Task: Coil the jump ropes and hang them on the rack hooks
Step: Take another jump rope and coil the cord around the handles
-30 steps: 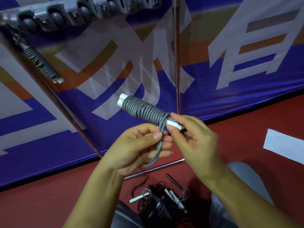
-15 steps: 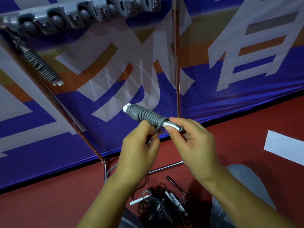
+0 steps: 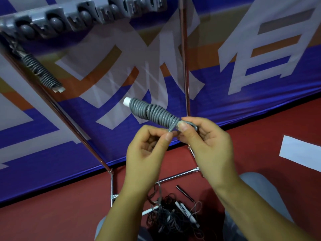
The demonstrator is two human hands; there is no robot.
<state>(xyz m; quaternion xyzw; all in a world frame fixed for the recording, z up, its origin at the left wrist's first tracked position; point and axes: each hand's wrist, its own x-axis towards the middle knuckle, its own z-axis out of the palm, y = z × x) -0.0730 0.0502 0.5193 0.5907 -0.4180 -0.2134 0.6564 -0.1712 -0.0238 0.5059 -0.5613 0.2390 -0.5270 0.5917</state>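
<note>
At the far left a coiled grey jump rope (image 3: pixel 42 73) hangs tilted from the grey hook rack (image 3: pixel 73 16), its upper end blurred where it meets the rack, so which hook carries it cannot be told; the rack itself is cut off by the top edge. A slanted metal frame pole (image 3: pixel 69 122) runs down from it to the red floor (image 3: pixel 52 214). Further right, the left hand (image 3: pixel 145 153) has its fingers curled and pinches, between thumb and forefinger, the loose grey cord end that drops from the wrapped bundle; the cord below the pinch is hidden behind the palm. The grey wrapped jump rope (image 3: pixel 152 113) sits in mid-air between and above both hands, white handle tip pointing up-left. Half a second ago it lay lower and closer to the left hand; it is now raised a little and the left hand has shifted right, nearer the bundle's lower end. The right hand (image 3: pixel 208 146) grips that lower end, thumb pressed on top, fingers curled beneath, covering the second handle. Below, a tangle of dark ropes (image 3: pixel 173 218) lies on the floor, partly hidden by the forearms.
</note>
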